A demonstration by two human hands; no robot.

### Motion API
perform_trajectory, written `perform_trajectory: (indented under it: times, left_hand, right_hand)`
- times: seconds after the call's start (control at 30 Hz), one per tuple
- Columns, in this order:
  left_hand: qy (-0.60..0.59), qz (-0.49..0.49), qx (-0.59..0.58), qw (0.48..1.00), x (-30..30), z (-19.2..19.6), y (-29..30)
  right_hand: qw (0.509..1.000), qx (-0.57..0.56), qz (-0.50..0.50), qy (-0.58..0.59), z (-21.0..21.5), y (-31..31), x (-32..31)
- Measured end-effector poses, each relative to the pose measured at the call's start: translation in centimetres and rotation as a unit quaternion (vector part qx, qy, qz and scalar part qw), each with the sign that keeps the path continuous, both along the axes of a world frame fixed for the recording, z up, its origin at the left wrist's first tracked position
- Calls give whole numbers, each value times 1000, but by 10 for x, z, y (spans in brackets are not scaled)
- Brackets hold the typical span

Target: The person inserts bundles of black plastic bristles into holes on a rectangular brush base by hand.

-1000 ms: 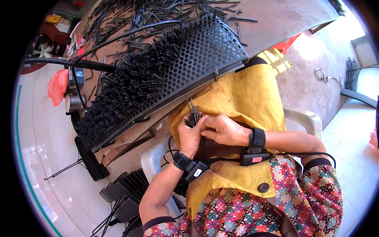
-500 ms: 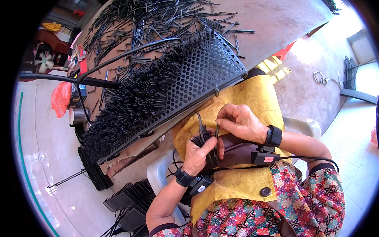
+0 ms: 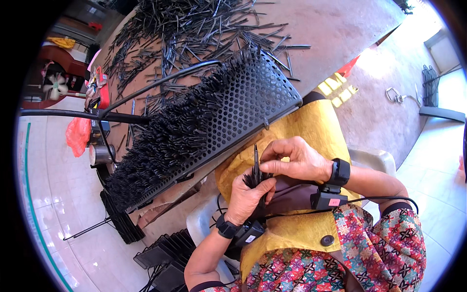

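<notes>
My left hand [image 3: 244,197] is closed around a bundle of thin black strips [image 3: 252,180], held over my lap. One strip stands up taller than the others. Beside it, the thumb and bent fingers of my right hand [image 3: 302,163] pinch at a black strip near the bundle's top; the fingertips partly hide it. In front of my hands lies a tilted black perforated panel [image 3: 258,92]. Dense black tufts [image 3: 170,129] fill its left and middle part, while open holes show toward the right end.
Loose black strips [image 3: 194,34] are heaped on the brown table [image 3: 335,39] behind the panel. A bent black rod [image 3: 160,80] crosses above the tufts. Black racks [image 3: 165,253] stand low at left, and a white chair [image 3: 372,158] shows behind my right arm.
My right hand has come down and left against the bundle, its fingers now nearer my left thumb. My left hand has shifted slightly right. The whole view has tilted a little.
</notes>
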State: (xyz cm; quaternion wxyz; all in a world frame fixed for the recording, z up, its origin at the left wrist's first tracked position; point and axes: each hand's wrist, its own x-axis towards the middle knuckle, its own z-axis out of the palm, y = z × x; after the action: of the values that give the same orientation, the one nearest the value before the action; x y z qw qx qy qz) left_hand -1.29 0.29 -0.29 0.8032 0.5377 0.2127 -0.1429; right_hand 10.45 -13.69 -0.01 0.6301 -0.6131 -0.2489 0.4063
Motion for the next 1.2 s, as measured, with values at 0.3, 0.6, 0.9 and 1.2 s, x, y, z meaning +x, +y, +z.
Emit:
perform_trajectory:
  times: [0.3, 0.6, 0.9, 1.2]
  left_hand:
    - [17, 27, 2, 999, 4, 9, 11]
    - [6, 128, -145, 981, -11, 21, 22]
    - [-46, 166, -134, 976, -18, 13, 24]
    - [-25, 226, -146, 963, -18, 13, 23]
  right_hand:
    - [983, 55, -158, -70, 32, 6, 20]
    - [843, 157, -240, -455, 45, 73, 47]
    - [806, 194, -162, -536, 42, 103, 53]
    - [802, 180, -132, -553, 48, 104, 53]
